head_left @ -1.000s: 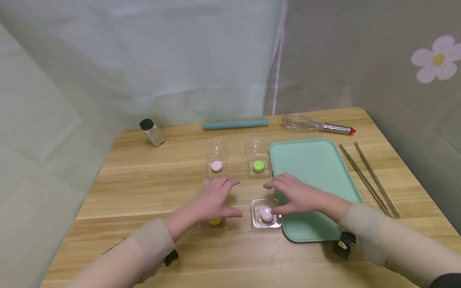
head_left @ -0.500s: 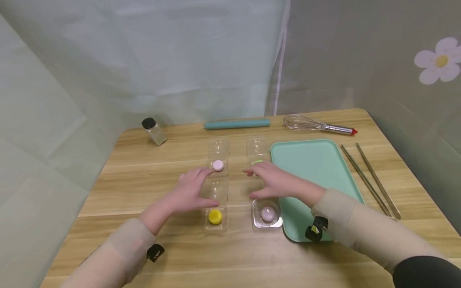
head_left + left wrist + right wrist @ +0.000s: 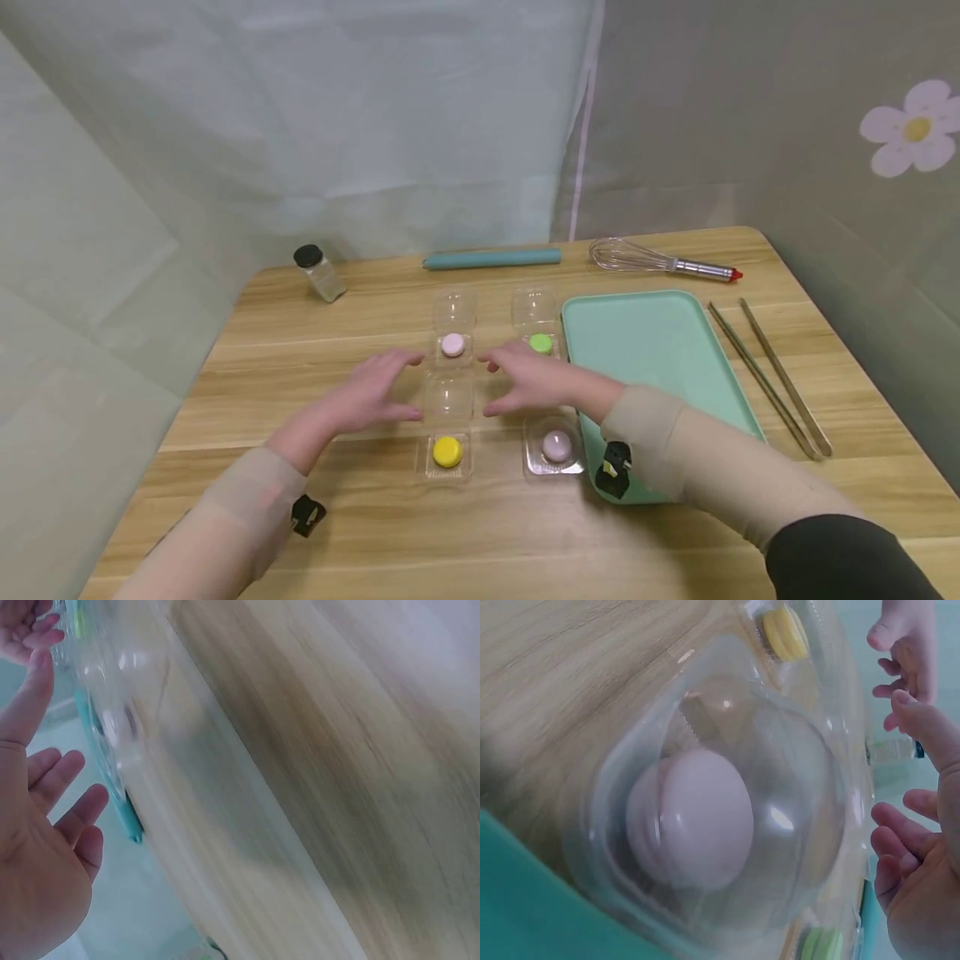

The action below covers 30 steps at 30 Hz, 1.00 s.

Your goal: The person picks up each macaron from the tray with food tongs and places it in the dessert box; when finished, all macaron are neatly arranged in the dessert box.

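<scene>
Both hands hover over the wooden table, apart, with fingers extended and nothing held. My left hand (image 3: 363,396) is at the left of the clear lid (image 3: 450,396) of an open plastic box, whose base holds a yellow macaron (image 3: 447,452). On that lid's other side is my right hand (image 3: 536,379), partly overlapping the box with the green macaron (image 3: 540,343). Behind the lid, a pink macaron (image 3: 452,345) sits in another open box. A lilac macaron (image 3: 694,817) lies under the domed lid of a closed box (image 3: 555,467) at front right.
A mint tray (image 3: 652,333) lies under my right forearm, with two metal rods (image 3: 761,379) beyond it. Along the back are a whisk (image 3: 645,257), a teal roll (image 3: 491,259) and a black-capped jar (image 3: 320,273).
Both hands have moved left, away from the closed lilac macaron box, to either side of the yellow macaron's open lid. The yellow macaron, partly covered before, is in full view.
</scene>
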{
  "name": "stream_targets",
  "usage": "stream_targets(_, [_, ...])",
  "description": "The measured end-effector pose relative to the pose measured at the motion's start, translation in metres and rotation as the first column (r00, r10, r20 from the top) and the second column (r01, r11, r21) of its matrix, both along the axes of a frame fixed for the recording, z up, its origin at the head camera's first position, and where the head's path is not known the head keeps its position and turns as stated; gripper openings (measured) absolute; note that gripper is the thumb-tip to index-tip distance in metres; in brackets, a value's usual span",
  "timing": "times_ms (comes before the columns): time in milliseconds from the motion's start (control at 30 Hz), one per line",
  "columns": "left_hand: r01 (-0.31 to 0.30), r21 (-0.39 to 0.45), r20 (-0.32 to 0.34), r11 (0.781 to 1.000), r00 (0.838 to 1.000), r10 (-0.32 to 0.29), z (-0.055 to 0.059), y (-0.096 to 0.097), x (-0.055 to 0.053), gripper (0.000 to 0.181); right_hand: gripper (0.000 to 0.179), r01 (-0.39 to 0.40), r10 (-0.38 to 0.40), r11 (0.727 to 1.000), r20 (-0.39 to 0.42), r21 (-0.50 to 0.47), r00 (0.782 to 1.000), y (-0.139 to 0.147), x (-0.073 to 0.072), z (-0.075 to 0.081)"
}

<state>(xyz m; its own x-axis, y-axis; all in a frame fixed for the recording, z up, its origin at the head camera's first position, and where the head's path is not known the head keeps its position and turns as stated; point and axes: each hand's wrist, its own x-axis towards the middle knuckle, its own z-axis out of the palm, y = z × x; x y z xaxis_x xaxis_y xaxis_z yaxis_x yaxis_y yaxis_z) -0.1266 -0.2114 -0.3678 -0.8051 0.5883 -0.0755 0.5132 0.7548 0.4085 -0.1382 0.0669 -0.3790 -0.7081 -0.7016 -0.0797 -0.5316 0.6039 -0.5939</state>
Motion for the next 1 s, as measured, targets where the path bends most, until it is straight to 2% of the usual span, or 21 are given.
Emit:
stream_targets(167, [-0.009,-0.040,0.061,0.999,0.998,0.012,-0.005,-0.007,-0.005,0.081,0.080,0.024,-0.026,0.999,0.046,0.035,0.999,-0.007,-0.001,0.000])
stream_targets(333, [0.001,-0.066,0.075,0.998,0.997,0.004,-0.010,-0.010,-0.008,0.079,0.082,0.020,-0.023,0.998,0.040,0.067,0.999,-0.013,-0.004,-0.003])
stream_targets(467, [0.018,-0.097,0.070,0.995,0.997,-0.011,-0.011,-0.011,-0.009,0.079,0.083,0.018,-0.022,0.997,0.045,0.077,0.999,-0.018,-0.006,-0.007])
stream_targets(633, [0.027,-0.120,0.069,0.992,0.997,-0.019,-0.014,-0.009,-0.008,0.079,0.085,0.050,-0.057,0.994,0.075,0.096,0.996,-0.025,-0.007,-0.010])
stream_targets(1000, [0.010,-0.126,0.026,0.992,1.000,-0.007,-0.019,-0.005,-0.009,0.081,0.086,0.100,-0.112,0.988,0.096,0.120,0.989,-0.033,-0.007,-0.019])
